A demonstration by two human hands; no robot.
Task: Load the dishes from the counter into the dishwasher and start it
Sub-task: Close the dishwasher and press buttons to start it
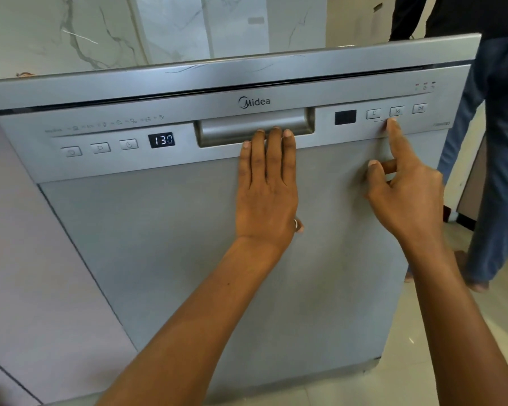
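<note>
One finger (395, 133) — right hand (408, 197) — touches the dishwasher (188, 230).

Our left hand (266, 186) at frame centre: back toward us, four fingers straight, close together, pointing up; thumb tucked at lower right edge of hand. Bare left forearm (170, 341) enters from bottom edge, left of centre, slanting up-right to wrist. Our right hand (405, 194) right of centre: index finger (393, 133) stretched up-left, other fingers curled inward, thumb jutting left. We grip nothing with it. Bare right forearm (464, 332) rises from lower right corner. Hands apart, side by side.
</note>
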